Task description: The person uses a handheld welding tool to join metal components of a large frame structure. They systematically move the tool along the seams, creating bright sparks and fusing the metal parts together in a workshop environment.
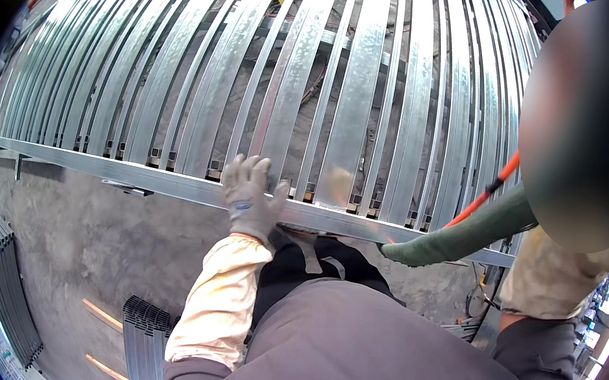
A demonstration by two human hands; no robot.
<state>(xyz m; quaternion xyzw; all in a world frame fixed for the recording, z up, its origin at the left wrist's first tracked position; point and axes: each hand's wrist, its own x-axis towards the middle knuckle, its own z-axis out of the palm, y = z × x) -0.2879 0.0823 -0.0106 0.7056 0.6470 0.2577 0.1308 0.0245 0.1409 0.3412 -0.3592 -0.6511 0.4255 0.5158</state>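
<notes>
My left hand (249, 197), in a grey work glove, lies over the front rail (170, 183) of a metal frame. Its fingers are stretched and apart, tips over the ends of the long bars, and it holds nothing. The long galvanized bars (356, 83) run side by side away from me. At the far right my right arm is raised in a tan protective sleeve (546, 281). A large blurred oval covers most of my right hand, so its fingers are hidden. A thick green sheathed hose (465, 234) leads from that blur down to the front rail, close beside my right arm.
An orange hose (480, 199) crosses the bars at right. Stacked metal profiles (7, 291) lie on the floor at far left, and another bundle (145, 348) stands nearer my left arm beside wooden strips (102, 315). Cables show on the concrete beneath the frame.
</notes>
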